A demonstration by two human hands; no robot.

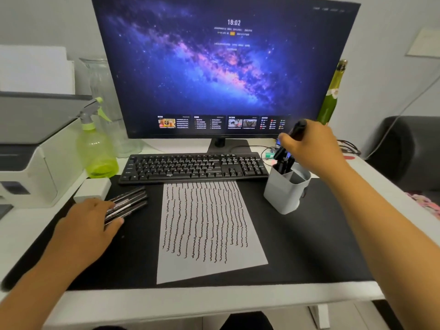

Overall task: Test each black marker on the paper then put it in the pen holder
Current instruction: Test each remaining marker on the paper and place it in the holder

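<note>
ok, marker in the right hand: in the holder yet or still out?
Out. The right hand holds the marker above the pen holder, tip angled toward markers already inside.

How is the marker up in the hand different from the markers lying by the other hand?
The marker in the right hand is alone, lifted and tilted above the pen holder. The pile of markers lies flat on the black mat, side by side under the left hand. All of them look black.

Single head view, wide-angle, looking forward and down over desk mat, close range.
</note>
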